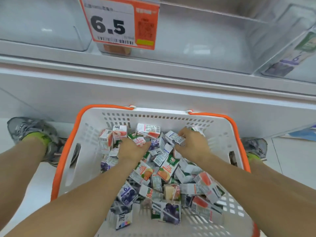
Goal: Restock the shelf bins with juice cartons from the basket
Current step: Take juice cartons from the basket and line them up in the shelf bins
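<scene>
A 6.5 price tag [118, 23] hangs upper left over clear shelf bins [196, 45]. Juice cartons [164, 170] fill the basket [92, 134], centre frame. My left hand [132, 147] presses among them, grip unclear; my right hand [193, 144] pinches 1 white carton [175, 136].

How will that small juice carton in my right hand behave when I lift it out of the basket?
The juice carton looks boxy and flat-sided, so it should probably stay stiff and not roll. It fits inside the right hand, so it is likely light. Its glossy surface may be slightly slippery, and neighbours in the basket could shift.
</scene>
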Tool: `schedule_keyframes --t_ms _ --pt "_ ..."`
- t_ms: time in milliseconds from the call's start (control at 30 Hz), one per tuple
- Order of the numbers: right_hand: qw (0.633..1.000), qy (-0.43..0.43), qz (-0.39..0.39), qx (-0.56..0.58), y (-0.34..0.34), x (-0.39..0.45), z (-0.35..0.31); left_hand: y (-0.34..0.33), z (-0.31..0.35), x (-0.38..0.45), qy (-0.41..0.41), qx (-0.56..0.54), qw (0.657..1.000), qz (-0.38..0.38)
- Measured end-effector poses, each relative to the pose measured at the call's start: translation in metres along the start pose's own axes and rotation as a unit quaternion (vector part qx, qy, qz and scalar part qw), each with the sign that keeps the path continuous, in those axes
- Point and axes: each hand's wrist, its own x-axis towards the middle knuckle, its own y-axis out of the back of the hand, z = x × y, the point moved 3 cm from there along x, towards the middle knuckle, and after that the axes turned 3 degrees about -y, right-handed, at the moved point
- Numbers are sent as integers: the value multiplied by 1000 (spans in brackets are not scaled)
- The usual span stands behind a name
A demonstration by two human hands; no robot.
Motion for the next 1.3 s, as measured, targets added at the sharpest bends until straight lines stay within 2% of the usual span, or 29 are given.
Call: schedule_keyframes --t_ms 67,200,333,400,500,600,667,800,900,1000,1133,1200,1233,1300 --pt "997 -40 0 63 14 -5 6 -1 5 1 29 -4 999 15" --pt "979 -108 -26 169 44 -12 7 15 13 -13 48 -7 999 -6" --pt "958 -90 -108 249 92 -27 -9 47 23 -45 63 -37 989 -131" --pt "958 -65 -127 249 123 -38 -17 59 30 -66 82 -146 962 -215" --pt "946 -43 -151 283 166 -58 -25 77 51 -101 96 -320 893 -300" --pt "905 -32 -202 374 196 -82 -34 106 81 -128 55 -417 848 -322" --pt "862 -10 -240 445 207 -94 -43 130 104 -145 -10 -433 840 -326" --pt "768 52 -294 567 210 -107 -66 180 140 -173 -125 -390 863 -296" --pt "738 89 -291 602 210 -109 -89 199 151 -177 -178 -348 878 -277" --pt "753 96 -241 604 206 -108 -104 203 155 -178 -220 -331 885 -242" --pt "845 132 -94 510 202 -109 -115 199 163 -171 -219 -351 892 -182" --pt "870 144 -29 471 204 -112 -118 197 169 -167 -221 -348 898 -154" --pt "877 156 -17 453 206 -113 -118 197 171 -166 -221 -342 902 -143" --pt "879 183 -42 438 209 -115 -115 198 172 -163 -219 -329 909 -133"
